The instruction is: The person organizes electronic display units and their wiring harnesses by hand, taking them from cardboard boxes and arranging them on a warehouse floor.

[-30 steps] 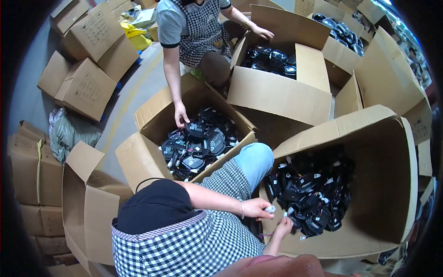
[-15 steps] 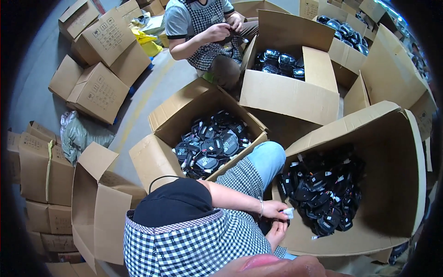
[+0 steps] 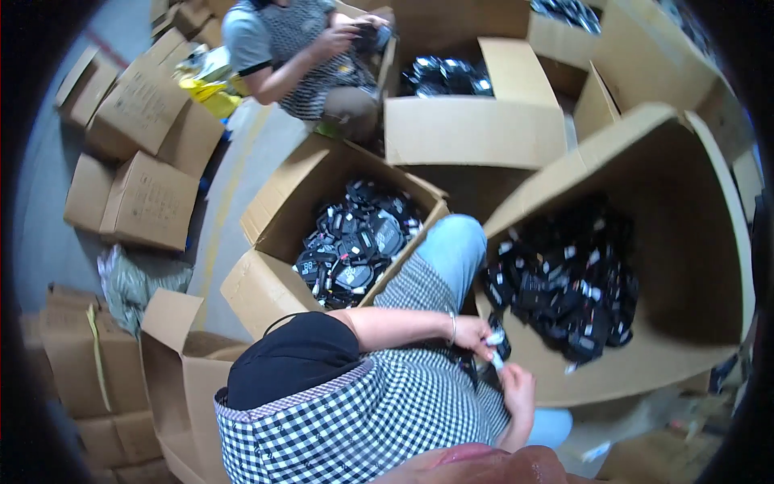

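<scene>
- The left hand [image 3: 474,333], a thin bracelet at its wrist, has its fingers curled round a small black packaged item with a white tag [image 3: 499,340].
- The right hand [image 3: 518,392] sits just below, with its fingertips up against the lower end of that item. Whether they grip it or only touch it cannot be told.
- The item is held at the near lip of a large open brown cardboard box [image 3: 685,185] tipped on its side to the right. The box holds a heap of similar black pieces with white tags [image 3: 568,282].
- A knee in light blue denim [image 3: 451,246] lies between that box and a second open cardboard box [image 3: 278,214] filled with round black packaged pieces [image 3: 355,242].
- A black-and-white checked garment [image 3: 355,419] and a black sleeve [image 3: 290,359] fill the lower foreground.
- At the top, another person in a patterned apron [image 3: 310,40] holds something dark in both hands beside a third box [image 3: 476,129].
- Closed and flattened cartons [image 3: 145,194] lie on the grey floor [image 3: 242,161] to the left.
</scene>
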`<control>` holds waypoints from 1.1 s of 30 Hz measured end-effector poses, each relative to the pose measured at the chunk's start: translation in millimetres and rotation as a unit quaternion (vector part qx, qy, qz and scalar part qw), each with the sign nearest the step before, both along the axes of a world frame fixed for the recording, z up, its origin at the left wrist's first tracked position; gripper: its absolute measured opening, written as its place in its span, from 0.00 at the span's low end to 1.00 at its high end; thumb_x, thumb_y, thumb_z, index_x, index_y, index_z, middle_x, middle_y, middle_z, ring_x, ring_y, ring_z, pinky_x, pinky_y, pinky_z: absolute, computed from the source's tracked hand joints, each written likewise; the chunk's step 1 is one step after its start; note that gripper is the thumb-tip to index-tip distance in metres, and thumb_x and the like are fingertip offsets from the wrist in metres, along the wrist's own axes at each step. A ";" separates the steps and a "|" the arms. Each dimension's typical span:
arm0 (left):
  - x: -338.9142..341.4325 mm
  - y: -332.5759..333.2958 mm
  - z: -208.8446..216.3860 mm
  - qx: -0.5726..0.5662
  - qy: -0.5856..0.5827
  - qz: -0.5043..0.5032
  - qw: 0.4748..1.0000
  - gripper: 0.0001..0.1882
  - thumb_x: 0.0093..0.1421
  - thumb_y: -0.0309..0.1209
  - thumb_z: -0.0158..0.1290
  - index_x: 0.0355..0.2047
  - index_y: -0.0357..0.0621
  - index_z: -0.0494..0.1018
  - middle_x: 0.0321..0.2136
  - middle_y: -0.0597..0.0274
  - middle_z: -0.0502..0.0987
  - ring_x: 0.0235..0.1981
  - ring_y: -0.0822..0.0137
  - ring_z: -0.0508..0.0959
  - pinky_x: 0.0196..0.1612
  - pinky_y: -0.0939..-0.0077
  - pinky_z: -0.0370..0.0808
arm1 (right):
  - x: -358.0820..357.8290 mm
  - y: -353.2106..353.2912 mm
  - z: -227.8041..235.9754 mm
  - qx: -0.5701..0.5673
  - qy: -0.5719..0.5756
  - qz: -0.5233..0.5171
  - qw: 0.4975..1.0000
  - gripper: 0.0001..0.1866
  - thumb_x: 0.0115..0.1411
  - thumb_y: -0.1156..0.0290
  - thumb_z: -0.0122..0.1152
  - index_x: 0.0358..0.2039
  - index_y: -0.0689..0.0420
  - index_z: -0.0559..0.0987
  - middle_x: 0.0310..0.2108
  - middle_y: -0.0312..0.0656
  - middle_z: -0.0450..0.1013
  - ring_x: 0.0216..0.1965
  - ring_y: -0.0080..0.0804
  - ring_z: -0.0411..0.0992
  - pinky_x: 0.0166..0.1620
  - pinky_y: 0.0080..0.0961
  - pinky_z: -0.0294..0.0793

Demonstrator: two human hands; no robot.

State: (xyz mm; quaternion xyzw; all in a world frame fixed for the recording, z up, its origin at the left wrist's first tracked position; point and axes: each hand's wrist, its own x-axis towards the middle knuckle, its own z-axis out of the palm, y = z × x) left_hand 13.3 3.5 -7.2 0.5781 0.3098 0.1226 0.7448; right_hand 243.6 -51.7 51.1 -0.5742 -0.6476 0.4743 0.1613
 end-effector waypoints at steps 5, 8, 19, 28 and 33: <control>-19.8 4.6 15.8 -0.036 0.053 -0.005 0.998 0.11 0.56 0.31 0.62 0.38 0.39 0.80 0.29 0.65 0.81 0.30 0.76 0.77 0.36 0.78 0.76 | -13.5 22.9 -4.7 -0.046 0.088 0.103 0.990 0.09 0.59 0.69 0.52 0.31 0.60 0.77 0.25 0.48 0.74 0.27 0.38 0.73 0.32 0.32 0.70; -32.7 5.9 19.6 -0.062 0.056 -0.014 0.996 0.12 0.58 0.29 0.60 0.41 0.37 0.79 0.32 0.63 0.81 0.32 0.75 0.77 0.38 0.80 0.76 | -23.1 26.4 -8.4 -0.054 0.065 0.116 0.990 0.11 0.59 0.65 0.53 0.32 0.58 0.79 0.26 0.50 0.75 0.30 0.46 0.75 0.34 0.36 0.72; -24.0 -2.8 12.3 -0.048 0.056 0.063 0.995 0.12 0.62 0.33 0.56 0.41 0.39 0.77 0.30 0.71 0.77 0.30 0.78 0.73 0.36 0.81 0.72 | 7.9 47.6 -63.4 -0.129 0.150 -0.189 0.962 0.07 0.60 0.70 0.54 0.35 0.58 0.78 0.20 0.35 0.73 0.23 0.24 0.70 0.28 0.23 0.69; -8.4 13.0 19.1 -0.072 -0.008 0.088 0.993 0.11 0.53 0.29 0.64 0.36 0.43 0.77 0.27 0.75 0.75 0.28 0.81 0.72 0.33 0.83 0.70 | 12.4 188.5 -147.9 0.178 -0.124 -0.335 0.917 0.11 0.54 0.62 0.63 0.33 0.54 0.84 0.54 0.53 0.68 0.53 0.50 0.67 0.55 0.34 0.65; -9.1 11.1 5.3 -0.120 0.031 0.151 0.981 0.06 0.60 0.31 0.58 0.34 0.42 0.78 0.29 0.73 0.78 0.32 0.79 0.74 0.37 0.80 0.71 | 42.5 165.3 -145.9 0.235 -0.188 -0.293 0.908 0.10 0.56 0.66 0.59 0.34 0.56 0.83 0.50 0.53 0.71 0.48 0.51 0.71 0.52 0.37 0.69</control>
